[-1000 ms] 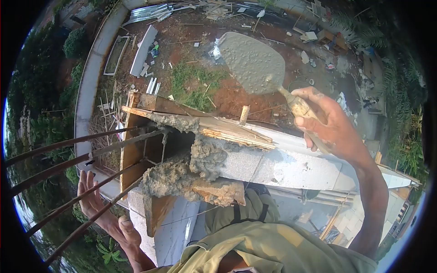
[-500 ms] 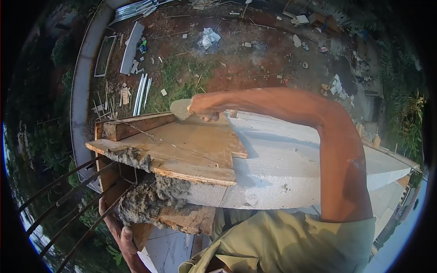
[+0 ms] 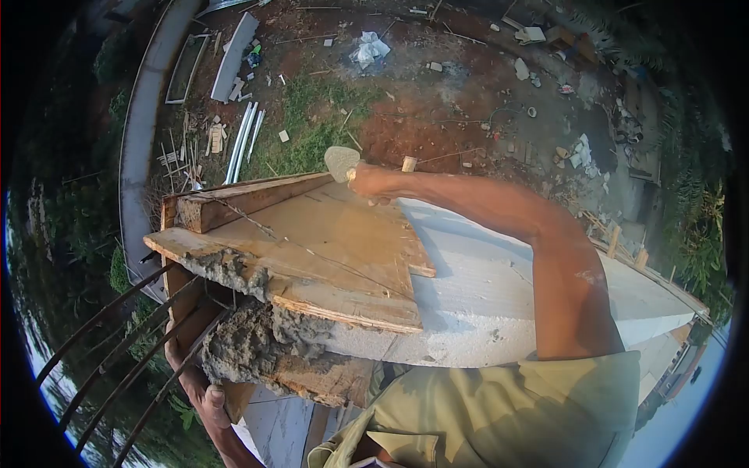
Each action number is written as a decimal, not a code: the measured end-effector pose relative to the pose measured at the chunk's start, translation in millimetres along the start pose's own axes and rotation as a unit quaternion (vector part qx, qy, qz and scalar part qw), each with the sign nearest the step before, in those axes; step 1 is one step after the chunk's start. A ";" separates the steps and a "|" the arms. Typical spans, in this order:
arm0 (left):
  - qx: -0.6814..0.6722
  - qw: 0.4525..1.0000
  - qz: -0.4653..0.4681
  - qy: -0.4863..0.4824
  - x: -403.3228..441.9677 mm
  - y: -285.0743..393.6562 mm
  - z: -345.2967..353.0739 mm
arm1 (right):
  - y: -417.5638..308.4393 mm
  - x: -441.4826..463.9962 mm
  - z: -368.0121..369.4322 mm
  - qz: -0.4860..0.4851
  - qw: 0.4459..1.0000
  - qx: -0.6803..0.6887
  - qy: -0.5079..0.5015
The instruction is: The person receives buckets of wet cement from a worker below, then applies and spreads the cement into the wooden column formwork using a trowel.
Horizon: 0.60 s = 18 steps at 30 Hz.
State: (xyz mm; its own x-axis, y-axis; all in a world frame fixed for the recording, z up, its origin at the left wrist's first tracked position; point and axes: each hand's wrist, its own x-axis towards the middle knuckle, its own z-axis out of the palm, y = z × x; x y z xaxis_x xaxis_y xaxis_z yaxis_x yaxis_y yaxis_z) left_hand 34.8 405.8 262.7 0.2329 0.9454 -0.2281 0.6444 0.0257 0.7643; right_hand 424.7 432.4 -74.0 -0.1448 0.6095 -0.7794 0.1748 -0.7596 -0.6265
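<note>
My right hand (image 3: 376, 184) is closed around a trowel (image 3: 342, 162), its grey, mortar-smeared blade pointing away over the far edge of a plywood panel (image 3: 328, 242); the handle is hidden in my fist. A wooden beam (image 3: 250, 201) lies along the panel's far left side. My left hand (image 3: 211, 404) grips the edge of a wooden formwork board (image 3: 238, 402) at the lower left, thumb showing and the fingers partly hidden behind the rebar. Rough wet-looking concrete (image 3: 253, 343) bulges between the panel and a lower timber (image 3: 324, 378).
Several rusty rebar rods (image 3: 109, 355) stick out to the left. White blocks (image 3: 476, 273) form the wall top at right. Far below lies a yard with metal profiles (image 3: 243, 144), a white sheet (image 3: 368, 49) and scattered debris. A long concrete wall (image 3: 140, 140) borders it.
My right hand and the trowel have moved up and to the right, the blade now raised past the panel's far edge. The whole view has shifted slightly. My left hand keeps its grip.
</note>
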 end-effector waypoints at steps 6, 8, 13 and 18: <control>-0.032 0.999 -0.020 0.028 -0.4 -0.3 2.6 | 0.6 28.5 -8.1 0.069 0.982 0.172 0.044; -0.027 0.999 -0.026 0.034 -2.5 -12.6 -2.0 | -0.6 27.4 -2.5 0.060 0.995 0.079 0.003; -0.046 0.998 -0.043 0.024 -0.2 3.0 2.2 | 8.0 56.9 -2.2 0.070 0.986 0.074 0.130; 0.018 0.999 -0.036 0.023 -0.5 -5.7 -8.1 | 17.5 54.0 -7.2 0.086 0.992 -0.038 -0.080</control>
State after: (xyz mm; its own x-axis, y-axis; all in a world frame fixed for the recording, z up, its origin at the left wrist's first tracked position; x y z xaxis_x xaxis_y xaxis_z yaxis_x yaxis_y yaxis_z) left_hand 25.1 407.8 263.4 0.1521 0.9552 -0.2539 0.6842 0.0836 0.7245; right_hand 426.9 453.7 -127.0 -0.2590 0.4240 -0.8678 0.2831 -0.8257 -0.4879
